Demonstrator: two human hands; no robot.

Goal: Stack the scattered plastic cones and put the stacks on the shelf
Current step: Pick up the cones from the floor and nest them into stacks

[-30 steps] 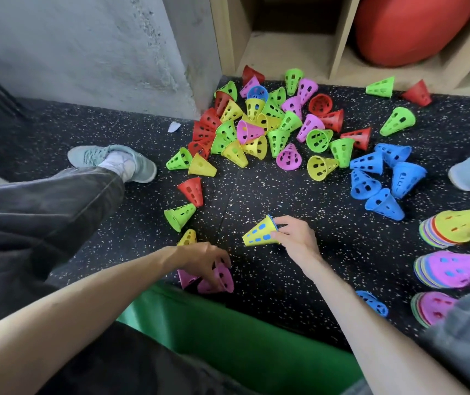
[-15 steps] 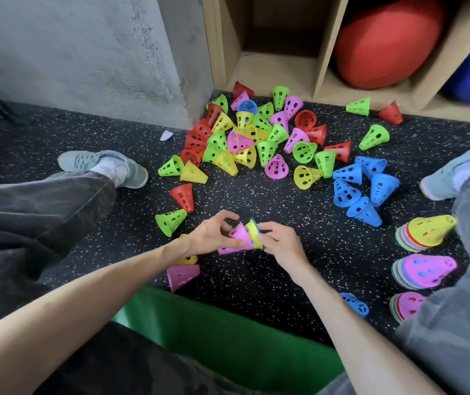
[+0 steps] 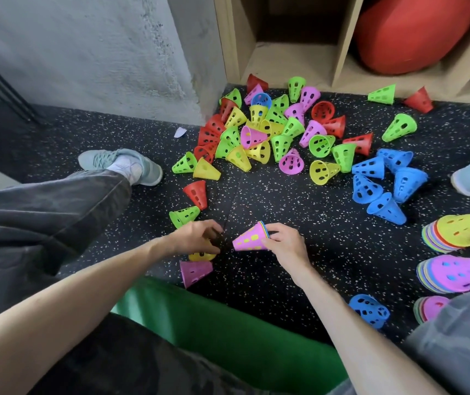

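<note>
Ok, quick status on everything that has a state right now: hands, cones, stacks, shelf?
right hand: grips the small stack
small stack: pink cone outermost, on its side
left hand: fingers curled, over a yellow cone; grip unclear
loose cones: scattered, unstacked
finished stacks: lying on the floor
shelf: no stacks on it

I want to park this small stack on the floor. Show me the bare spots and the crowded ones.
Bare floor lies between the right hand and the blue cones, and between the left shoe and the wall. It is crowded in the pile by the shelf, and along the finished stacks at the right.
</note>
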